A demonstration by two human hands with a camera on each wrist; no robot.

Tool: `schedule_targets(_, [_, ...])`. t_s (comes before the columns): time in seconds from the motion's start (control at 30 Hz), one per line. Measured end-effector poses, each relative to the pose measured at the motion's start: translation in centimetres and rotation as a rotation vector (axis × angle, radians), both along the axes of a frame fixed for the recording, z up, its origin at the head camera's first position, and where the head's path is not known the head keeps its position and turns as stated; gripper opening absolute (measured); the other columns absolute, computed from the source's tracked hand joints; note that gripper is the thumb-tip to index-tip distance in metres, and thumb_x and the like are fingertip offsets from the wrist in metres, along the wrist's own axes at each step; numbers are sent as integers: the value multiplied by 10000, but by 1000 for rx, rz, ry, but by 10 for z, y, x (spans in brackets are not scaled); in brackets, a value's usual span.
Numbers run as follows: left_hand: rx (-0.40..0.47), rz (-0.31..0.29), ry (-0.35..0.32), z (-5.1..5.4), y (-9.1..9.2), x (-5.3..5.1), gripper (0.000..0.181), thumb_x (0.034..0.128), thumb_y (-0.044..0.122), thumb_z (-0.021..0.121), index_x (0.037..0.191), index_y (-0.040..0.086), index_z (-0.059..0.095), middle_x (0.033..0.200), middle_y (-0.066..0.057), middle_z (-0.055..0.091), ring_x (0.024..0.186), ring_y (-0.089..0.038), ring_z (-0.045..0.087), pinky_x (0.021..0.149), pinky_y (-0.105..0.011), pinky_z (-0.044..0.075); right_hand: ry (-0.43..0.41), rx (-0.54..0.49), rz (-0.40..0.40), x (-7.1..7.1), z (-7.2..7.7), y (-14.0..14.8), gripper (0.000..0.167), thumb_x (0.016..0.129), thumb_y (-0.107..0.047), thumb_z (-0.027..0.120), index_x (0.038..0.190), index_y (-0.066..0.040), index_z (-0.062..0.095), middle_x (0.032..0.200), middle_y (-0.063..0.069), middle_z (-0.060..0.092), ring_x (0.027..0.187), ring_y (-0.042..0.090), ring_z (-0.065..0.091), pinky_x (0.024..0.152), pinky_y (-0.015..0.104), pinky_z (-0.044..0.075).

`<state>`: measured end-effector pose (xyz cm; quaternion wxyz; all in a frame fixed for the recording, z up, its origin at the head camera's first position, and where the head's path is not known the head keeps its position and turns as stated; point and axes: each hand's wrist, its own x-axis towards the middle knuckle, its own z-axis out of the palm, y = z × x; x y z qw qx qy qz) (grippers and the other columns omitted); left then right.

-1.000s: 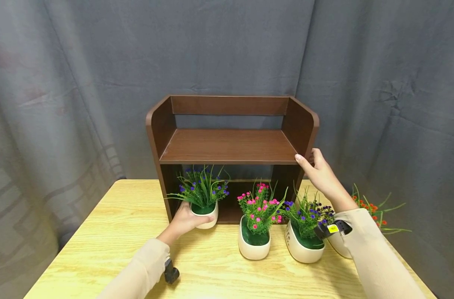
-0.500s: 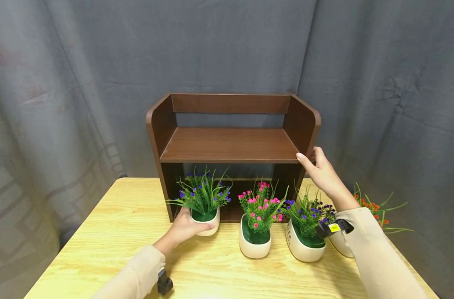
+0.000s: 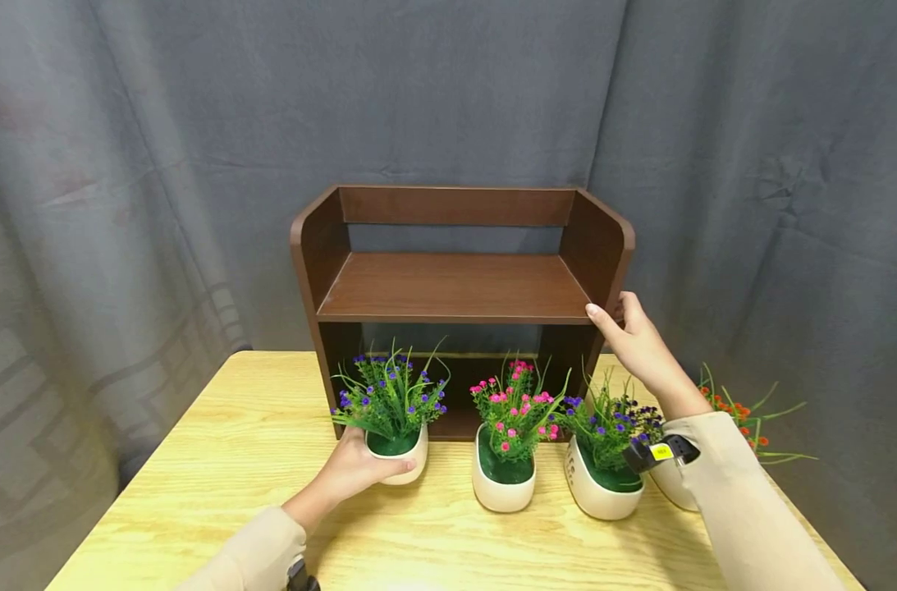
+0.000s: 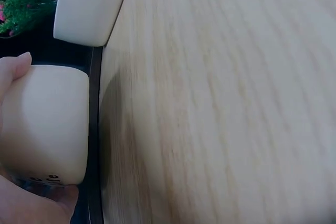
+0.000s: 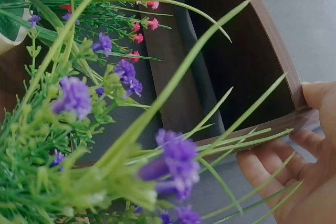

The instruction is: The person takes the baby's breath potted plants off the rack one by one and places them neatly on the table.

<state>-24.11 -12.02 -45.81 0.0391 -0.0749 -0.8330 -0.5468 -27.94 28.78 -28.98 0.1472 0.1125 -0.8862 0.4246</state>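
A white pot of artificial blue-purple flowers [image 3: 392, 402] is in my left hand [image 3: 352, 469], at the lower left front of the brown two-tier shelf [image 3: 451, 286]. The thumb lies across the pot's front and the other fingers are mostly hidden. Lettering shows low on this white pot [image 4: 47, 121] in the left wrist view. My right hand [image 3: 640, 349] grips the shelf's right side, thumb at the front edge of the upper board and fingers round the outer face. Flowers partly cover that right hand [image 5: 294, 182] in the right wrist view.
Right of the held pot stand a pink-flowered pot [image 3: 505, 484], a purple-flowered pot [image 3: 603, 492] and an orange-flowered pot [image 3: 673, 484], partly behind my right forearm. All are on the wooden table [image 3: 197, 460]. A grey curtain [image 3: 455, 90] hangs behind.
My left hand has drawn the blue-purple flower pot toward me and slightly left, out from the shelf's lower opening. The right hand stays on the shelf's side.
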Motion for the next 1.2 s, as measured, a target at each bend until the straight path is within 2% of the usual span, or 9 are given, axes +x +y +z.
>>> schedule_targets(0.07, [-19, 0, -8, 1, -2, 3, 864, 632, 344, 957, 1360, 140, 539, 1226, -91, 581, 1094, -214, 590, 976, -446, 447, 3, -2, 2, -1, 0, 0, 631, 1058, -442, 437, 1396, 71, 290, 1183, 239, 447, 995, 353, 490, 800, 436, 404])
schedule_targets(0.2, [-4, -44, -1, 2, -6, 10, 722, 647, 297, 954, 1266, 124, 625, 1115, -32, 672, 1027, -177, 627, 953, -408, 459, 8, -3, 10, -3, 0, 0, 622, 1060, -429, 439, 1403, 68, 291, 1169, 228, 452, 975, 329, 490, 789, 416, 410])
schedule_targets(0.3, [45, -93, 5, 1, -7, 17, 675, 660, 233, 948, 1251, 123, 640, 1070, 6, 712, 1020, -157, 640, 957, -364, 459, 3, -5, 10, -2, -2, 0, 627, 1060, -435, 436, 1411, 62, 287, 1180, 233, 455, 993, 339, 496, 796, 421, 413])
schedule_targets(0.4, [73, -118, -5, 0, -7, 22, 667, 674, 208, 939, 1258, 116, 629, 1060, -3, 715, 1000, -162, 651, 934, -316, 476, -7, -6, 5, -2, -2, 1, 638, 1058, -451, 431, 1419, 52, 279, 1202, 243, 453, 1022, 360, 498, 813, 442, 409])
schedule_targets(0.63, [107, -113, 11, -4, -6, 26, 691, 660, 163, 941, 1273, 111, 627, 1086, -4, 717, 1025, -158, 651, 959, -268, 452, -9, -12, 12, -3, -1, 0, 649, 1057, -444, 437, 1438, 53, 268, 1249, 265, 446, 1082, 398, 506, 846, 463, 425])
schedule_targets(0.8, [102, -130, 7, -7, -4, 27, 658, 665, 175, 935, 1245, 82, 637, 1063, -14, 718, 1004, -164, 656, 941, -263, 466, -6, -11, 7, -2, -1, 1, 638, 1061, -433, 431, 1434, 59, 270, 1231, 260, 454, 1051, 385, 516, 820, 431, 437])
schedule_targets(1.03, [21, -110, 11, -10, -2, 31, 635, 649, 236, 945, 1192, 72, 662, 1004, 8, 719, 938, -136, 659, 906, -275, 479, 13, -18, 1, -2, -2, 0, 639, 1056, -433, 444, 1406, 79, 290, 1205, 259, 455, 1042, 377, 498, 835, 433, 410])
schedule_targets(1.2, [21, -106, 8, -11, -1, 33, 608, 643, 256, 955, 1148, 55, 682, 958, 9, 730, 901, -137, 672, 873, -269, 501, 11, -22, 1, -2, -2, -1, 649, 1055, -441, 447, 1407, 80, 283, 1207, 266, 444, 1055, 390, 491, 843, 446, 404])
